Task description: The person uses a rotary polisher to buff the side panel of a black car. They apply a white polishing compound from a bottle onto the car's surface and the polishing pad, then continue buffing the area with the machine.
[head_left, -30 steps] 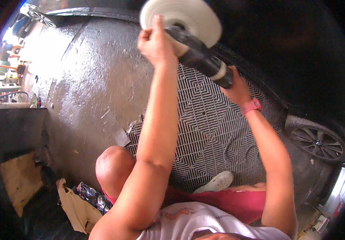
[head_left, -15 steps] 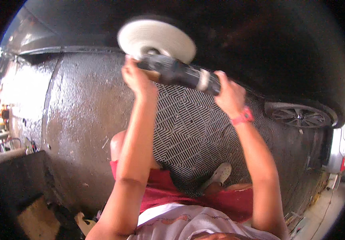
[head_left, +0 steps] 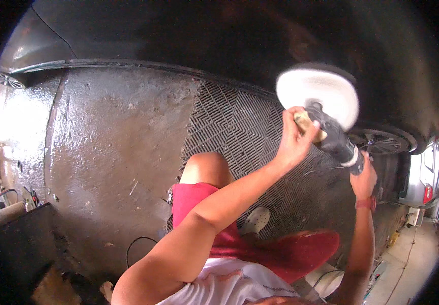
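Observation:
A black rotary polisher point(head_left: 334, 140) with a round white pad point(head_left: 318, 91) is held up against the side of a black car point(head_left: 189, 35). The pad looks smeared, as if spinning, and lies on the lower panel near a wheel. My left hand point(head_left: 296, 137) is closed round the tool's front grip, which has a yellowish wrap point(head_left: 305, 122). Farther down the body, past a pale band, my right hand point(head_left: 364, 175) is wrapped round the rear end. Its palm side is hidden.
Grid-patterned dark mats point(head_left: 229, 112) cover the floor beneath the car's edge; shiny wet concrete point(head_left: 117, 137) spreads to the left. A spoked wheel point(head_left: 382, 142) is close to the tool. Another, silver vehicle point(head_left: 422, 175) stands at the right. A thin cable point(head_left: 133, 244) curves near my left arm.
Both hands have carried the polisher to the right and somewhat lower along the car, toward the wheel. The tool is now tilted more steeply. My knee and body have shifted right too.

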A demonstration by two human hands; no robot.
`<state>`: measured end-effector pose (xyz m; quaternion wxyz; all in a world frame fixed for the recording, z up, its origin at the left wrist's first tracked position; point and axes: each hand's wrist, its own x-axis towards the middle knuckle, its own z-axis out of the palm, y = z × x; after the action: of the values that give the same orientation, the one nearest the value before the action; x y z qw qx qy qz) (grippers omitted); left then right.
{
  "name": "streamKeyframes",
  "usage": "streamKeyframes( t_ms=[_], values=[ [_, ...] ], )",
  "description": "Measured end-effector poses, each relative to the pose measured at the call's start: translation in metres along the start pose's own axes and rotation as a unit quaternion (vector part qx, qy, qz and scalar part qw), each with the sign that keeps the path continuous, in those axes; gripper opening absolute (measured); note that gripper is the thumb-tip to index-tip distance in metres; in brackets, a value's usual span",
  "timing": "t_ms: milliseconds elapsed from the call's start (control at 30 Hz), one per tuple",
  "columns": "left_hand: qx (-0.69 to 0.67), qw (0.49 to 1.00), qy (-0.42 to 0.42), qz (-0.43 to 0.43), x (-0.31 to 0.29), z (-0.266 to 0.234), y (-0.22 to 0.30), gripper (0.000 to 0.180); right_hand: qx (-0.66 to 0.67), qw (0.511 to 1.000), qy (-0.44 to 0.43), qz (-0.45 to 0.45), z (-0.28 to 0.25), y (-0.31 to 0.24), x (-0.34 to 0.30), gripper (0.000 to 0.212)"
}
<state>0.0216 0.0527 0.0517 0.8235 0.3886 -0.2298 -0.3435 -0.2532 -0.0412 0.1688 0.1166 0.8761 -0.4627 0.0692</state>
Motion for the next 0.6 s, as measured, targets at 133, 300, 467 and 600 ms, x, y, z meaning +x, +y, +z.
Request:
streamKeyframes(
  t_ms=[133,300,467,600],
  values=[
    [0.087,0.981,0.158,0.071,0.017,-0.057,0.015,0.043,0.072,0.994,0.043,-0.071,0.038,-0.072,0.048,0.063],
    [0.139,0.910,0.346,0.180,0.055,-0.132,0.084,0.036,0.158,0.978,0.045,-0.129,0.072,-0.189,0.097,0.059],
    [0.084,0.877,0.388,0.269,0.085,-0.184,0.167,0.048,0.263,0.942,0.095,-0.188,0.076,-0.283,0.121,0.053],
    [0.089,0.895,0.343,0.269,0.071,-0.136,0.187,0.052,0.314,0.930,0.091,-0.168,0.074,-0.272,0.117,0.050]
  ],
)
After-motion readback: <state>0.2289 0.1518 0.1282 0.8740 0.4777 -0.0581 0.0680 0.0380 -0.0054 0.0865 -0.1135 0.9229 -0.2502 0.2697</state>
